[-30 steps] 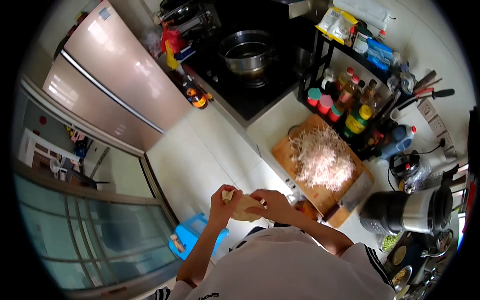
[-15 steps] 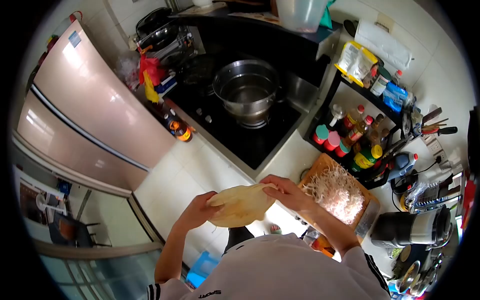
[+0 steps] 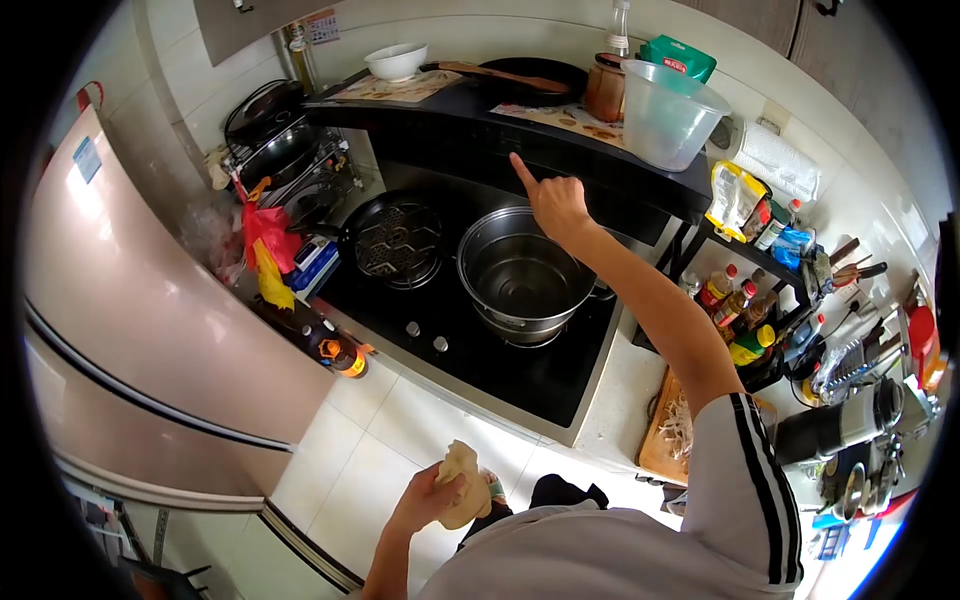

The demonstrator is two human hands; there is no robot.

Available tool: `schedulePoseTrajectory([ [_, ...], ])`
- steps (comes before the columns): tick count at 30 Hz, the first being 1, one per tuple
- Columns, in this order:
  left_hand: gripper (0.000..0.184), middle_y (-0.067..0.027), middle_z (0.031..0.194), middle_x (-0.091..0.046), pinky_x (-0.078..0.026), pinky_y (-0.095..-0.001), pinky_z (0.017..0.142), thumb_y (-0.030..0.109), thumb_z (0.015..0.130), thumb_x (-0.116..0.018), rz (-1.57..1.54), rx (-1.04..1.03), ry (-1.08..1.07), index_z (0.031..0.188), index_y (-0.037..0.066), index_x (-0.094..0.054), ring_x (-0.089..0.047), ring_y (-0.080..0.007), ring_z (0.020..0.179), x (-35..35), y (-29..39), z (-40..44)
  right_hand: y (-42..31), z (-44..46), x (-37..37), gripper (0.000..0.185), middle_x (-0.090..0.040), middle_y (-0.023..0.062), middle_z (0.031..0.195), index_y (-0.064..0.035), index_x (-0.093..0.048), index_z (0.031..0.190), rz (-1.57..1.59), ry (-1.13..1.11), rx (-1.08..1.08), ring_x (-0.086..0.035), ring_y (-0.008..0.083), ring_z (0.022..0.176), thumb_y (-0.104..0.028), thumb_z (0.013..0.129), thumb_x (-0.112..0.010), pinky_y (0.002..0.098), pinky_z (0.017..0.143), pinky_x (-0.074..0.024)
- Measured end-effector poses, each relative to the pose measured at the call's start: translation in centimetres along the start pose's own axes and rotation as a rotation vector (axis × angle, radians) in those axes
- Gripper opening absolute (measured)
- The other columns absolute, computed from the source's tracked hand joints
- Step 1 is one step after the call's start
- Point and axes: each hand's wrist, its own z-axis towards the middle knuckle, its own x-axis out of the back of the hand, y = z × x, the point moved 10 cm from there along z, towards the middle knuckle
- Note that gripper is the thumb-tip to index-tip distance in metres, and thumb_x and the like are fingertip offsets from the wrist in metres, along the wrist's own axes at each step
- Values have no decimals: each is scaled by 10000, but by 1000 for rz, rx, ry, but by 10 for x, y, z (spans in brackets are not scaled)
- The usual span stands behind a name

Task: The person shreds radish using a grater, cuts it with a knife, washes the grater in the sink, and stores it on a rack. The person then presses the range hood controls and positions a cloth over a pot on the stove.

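My left hand [image 3: 428, 497] is low in the view, closed on a pale cream cloth [image 3: 462, 486] that hangs bunched over the floor. Up at the black range hood [image 3: 450, 138], my right hand [image 3: 557, 205] has its index finger stretched out near the hood's front panel, the other fingers curled in, holding nothing visible. Below that hand, a steel pot [image 3: 525, 270] stands on the black stove [image 3: 470, 370]. Left of the pot sits a dark pan [image 3: 395, 240] with a patterned rack in it.
A clear plastic tub [image 3: 670, 115], a jar [image 3: 606, 88] and a white bowl [image 3: 397, 62] stand on the hood's top. Bottles [image 3: 735, 300] fill a rack at right, above a cutting board [image 3: 665, 440] with pale shreds. The fridge [image 3: 150, 330] is at left.
My right hand has let go of the cloth and moved up to the hood. The cloth, spread between both hands before, is now bunched in my left hand. The view has shifted toward the stove.
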Motion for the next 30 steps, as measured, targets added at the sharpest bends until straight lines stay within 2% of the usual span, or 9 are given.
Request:
schedulePoseTrajectory([
  [4, 347, -27, 934, -600, -458, -238, 740, 180, 854, -599, 17, 11, 6, 1140, -9, -546, -547, -92, 824, 28, -3, 17, 6, 13, -7, 867, -652, 74, 659, -103, -88, 1449, -56, -45, -30, -629, 189, 554, -93, 745, -594, 302, 475, -461],
  [7, 371, -29, 948, -600, -458, -237, 748, 199, 847, -610, -38, -28, -26, 1144, -12, -542, -548, -96, 844, 34, 6, 28, 9, 12, -3, 842, -646, 65, 639, -95, -113, 1446, -96, -45, -24, -623, 185, 532, -102, 749, -587, 304, 465, -462],
  [10, 361, -31, 969, -601, -460, -236, 750, 183, 851, -604, -24, -47, -58, 1147, -15, -540, -548, -93, 861, 34, 13, 39, 3, 17, -5, 807, -641, 64, 620, -46, -143, 1433, -85, 19, -16, -616, 186, 510, -109, 755, -576, 300, 459, -459],
  [16, 337, -35, 986, -602, -462, -239, 765, 146, 864, -582, -32, -62, 7, 1154, -19, -537, -551, -97, 878, 38, 28, 48, -27, 27, 5, 756, -650, 76, 646, 40, -171, 1402, 4, -2, 19, -626, 192, 535, -112, 767, -552, 304, 477, -467],
  [21, 335, -38, 979, -605, -459, -245, 780, 156, 864, -584, 32, -8, 75, 1147, -17, -543, -553, -99, 881, 41, 33, 53, -51, 52, 11, 766, -653, 62, 654, -22, -157, 1427, 79, 36, 93, -620, 188, 540, -116, 770, -541, 313, 480, -466],
  [30, 323, -31, 940, -605, -457, -251, 769, 165, 862, -595, 16, 14, 140, 1131, -9, -556, -544, -93, 858, 66, 20, 61, -72, 93, 3, 792, -657, 64, 660, -26, -101, 1434, 72, 16, 107, -629, 177, 550, -109, 778, -536, 312, 470, -471],
])
